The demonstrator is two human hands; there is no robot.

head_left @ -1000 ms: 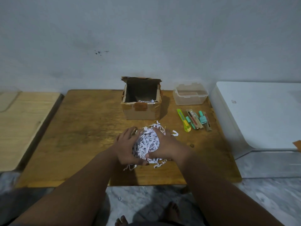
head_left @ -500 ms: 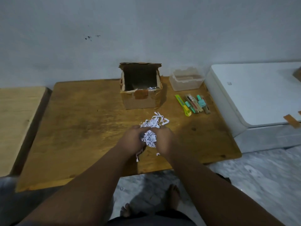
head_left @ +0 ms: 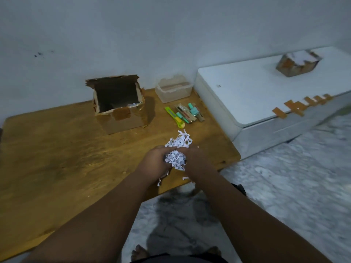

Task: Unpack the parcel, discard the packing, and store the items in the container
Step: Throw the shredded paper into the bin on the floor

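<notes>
My left hand [head_left: 154,163] and my right hand [head_left: 196,158] grip a wad of white shredded paper [head_left: 175,157] between them, above the near right part of the wooden table [head_left: 57,149]. More shreds [head_left: 180,140] stick out just beyond my fingers. The opened cardboard parcel box [head_left: 118,109] stands at the back of the table, with a few shreds at its rim. To its right stands a clear plastic container [head_left: 173,90]. In front of that lie the unpacked items [head_left: 185,114]: a yellow-green cutter, teal pieces and small packets.
A white low cabinet [head_left: 256,92] stands right of the table; a small box filled with white paper [head_left: 298,63] sits on it, and strips of brown tape [head_left: 302,105] hang along its edge. Grey marbled floor [head_left: 284,186] lies below. My feet [head_left: 140,253] show at the bottom.
My hands have squeezed the shredded paper into a tighter wad and lifted it. The view has swung right, bringing the small box on the white cabinet into sight.
</notes>
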